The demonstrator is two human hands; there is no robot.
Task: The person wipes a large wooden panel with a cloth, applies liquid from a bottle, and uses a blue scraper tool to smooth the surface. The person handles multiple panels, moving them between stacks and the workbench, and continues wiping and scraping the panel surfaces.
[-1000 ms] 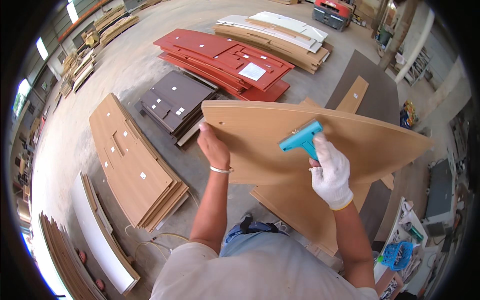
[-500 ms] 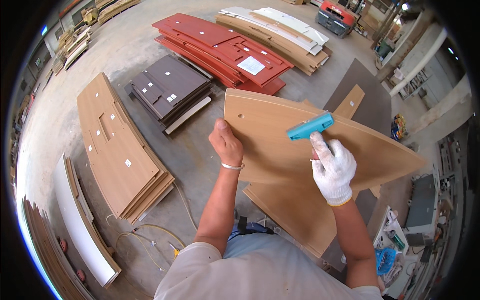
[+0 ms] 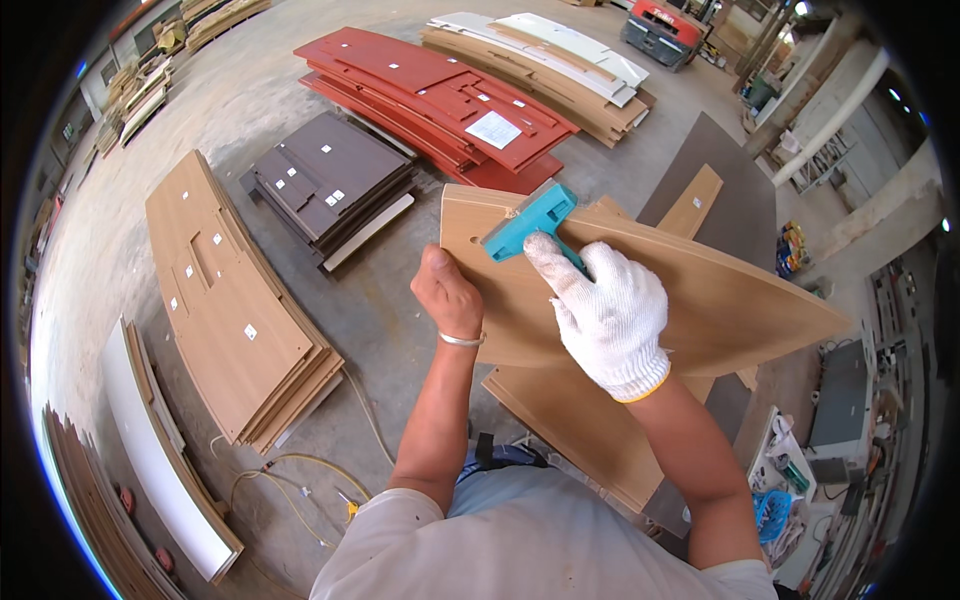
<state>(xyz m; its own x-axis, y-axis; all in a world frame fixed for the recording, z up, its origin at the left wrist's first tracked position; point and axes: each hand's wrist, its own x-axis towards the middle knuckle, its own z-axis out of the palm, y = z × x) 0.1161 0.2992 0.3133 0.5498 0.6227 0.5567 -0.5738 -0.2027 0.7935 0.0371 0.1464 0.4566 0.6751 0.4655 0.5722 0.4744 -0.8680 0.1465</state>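
Observation:
My bare left hand (image 3: 448, 293) grips the left end of a light wood-coloured board (image 3: 690, 290), which stands tilted on its long edge. In my right hand (image 3: 610, 310), covered by a white knit glove with a yellow cuff, is a teal scraper (image 3: 530, 222). Its wide head lies against the board's upper edge, close to the left end, and the index finger presses along its back. The glove hides most of the handle. Beneath the held board lies another wood-coloured board (image 3: 590, 425).
Board stacks stand on the floor: wood-coloured (image 3: 235, 310), dark brown (image 3: 330, 180), red (image 3: 420, 85) and white-topped (image 3: 560, 50). A yellow hose (image 3: 300, 458) runs on the floor at left. At right are a dark panel (image 3: 720, 170) and a blue basket (image 3: 771, 515).
My right hand has slid the scraper leftward along the board's upper edge, toward the left end. The left hand keeps its grip on the board.

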